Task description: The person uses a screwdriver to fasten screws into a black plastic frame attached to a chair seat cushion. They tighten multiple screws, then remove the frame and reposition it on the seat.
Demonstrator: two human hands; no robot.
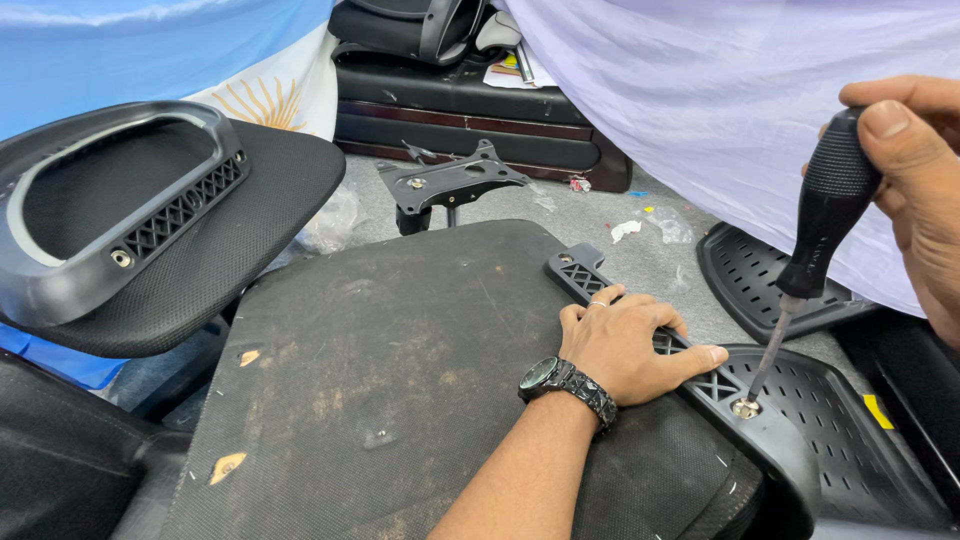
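Observation:
An upturned chair seat with a dusty black fabric underside fills the middle. Along its right edge runs a black plastic armrest bracket with lattice openings. My left hand, with a dark wristwatch and a ring, presses flat on this bracket, its forefinger pointing right. My right hand grips the black handle of a screwdriver. The shaft slants down and left, and its tip sits on a silver screw in the bracket, just past my left forefinger.
A second seat with a grey-rimmed armrest bracket lies at the left. A black metal chair mechanism plate stands on the floor behind. Perforated black plastic panels lie at the right under a pale hanging cloth.

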